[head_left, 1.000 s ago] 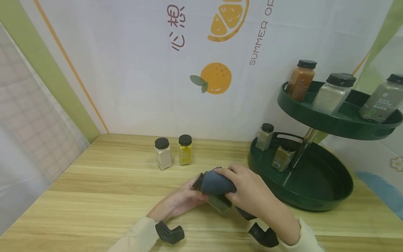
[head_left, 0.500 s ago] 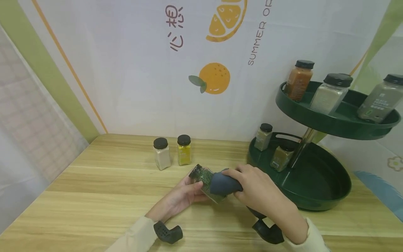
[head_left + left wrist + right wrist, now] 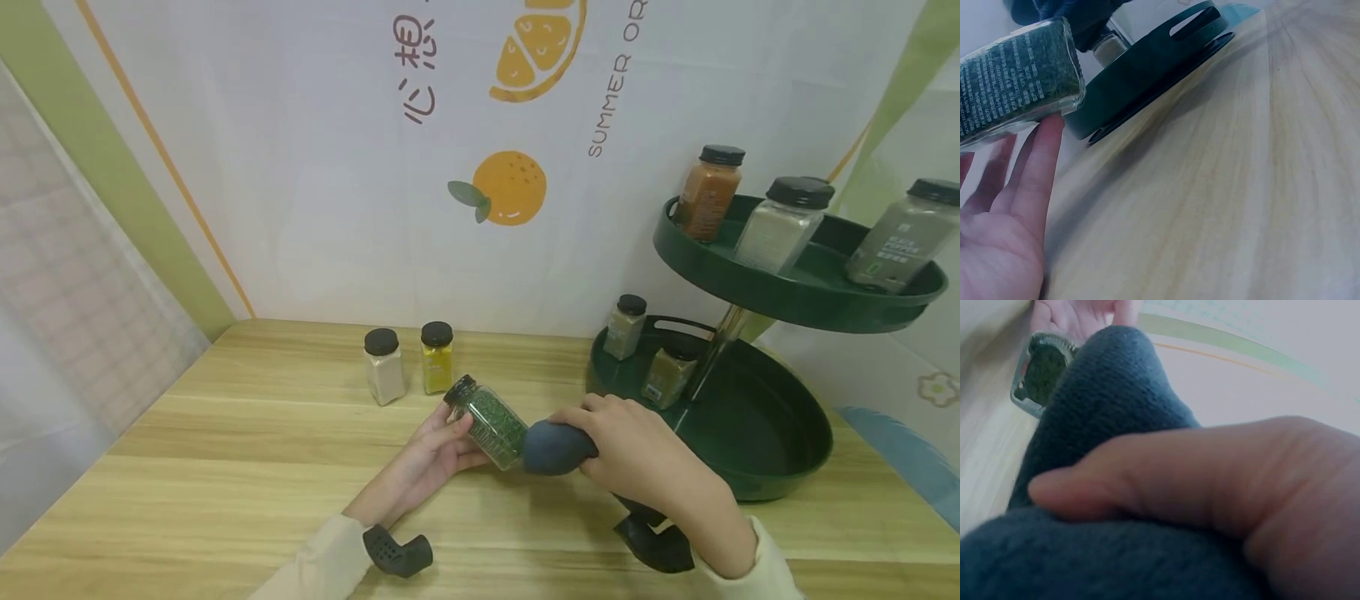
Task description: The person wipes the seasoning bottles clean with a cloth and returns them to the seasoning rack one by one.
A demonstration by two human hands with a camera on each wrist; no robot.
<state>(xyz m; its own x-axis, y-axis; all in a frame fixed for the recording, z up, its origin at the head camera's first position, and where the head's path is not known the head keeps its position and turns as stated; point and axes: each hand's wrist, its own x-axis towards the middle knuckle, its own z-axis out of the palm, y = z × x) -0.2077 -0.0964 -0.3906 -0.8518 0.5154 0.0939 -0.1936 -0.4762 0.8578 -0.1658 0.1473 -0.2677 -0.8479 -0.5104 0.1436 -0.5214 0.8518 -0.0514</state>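
Tilted over the table, a spice jar [image 3: 491,427] of dried green herbs with a black lid lies in my left hand [image 3: 433,457], which grips it near the lid end. The jar's base points right, and its printed text faces the left wrist camera on the glass [image 3: 1019,78]. My right hand [image 3: 637,450] holds a bunched dark blue cloth [image 3: 557,448]. The cloth's front end is right at the jar's base. In the right wrist view, the thumb presses on the folded cloth [image 3: 1116,387], which partly covers the jar [image 3: 1045,372].
Two small black-lidded jars, one cream [image 3: 386,375] and one yellow [image 3: 438,365], stand behind on the wooden table [image 3: 262,467]. At right, a two-tier green rack [image 3: 795,467] bears several spice jars, including an orange-red one [image 3: 708,196] above. A printed curtain [image 3: 330,208] hangs behind.
The cloth, at first wrapped over the jar, has slid off toward the right with my right hand. My left hand has tilted the jar and raised it slightly, so its green contents now show.
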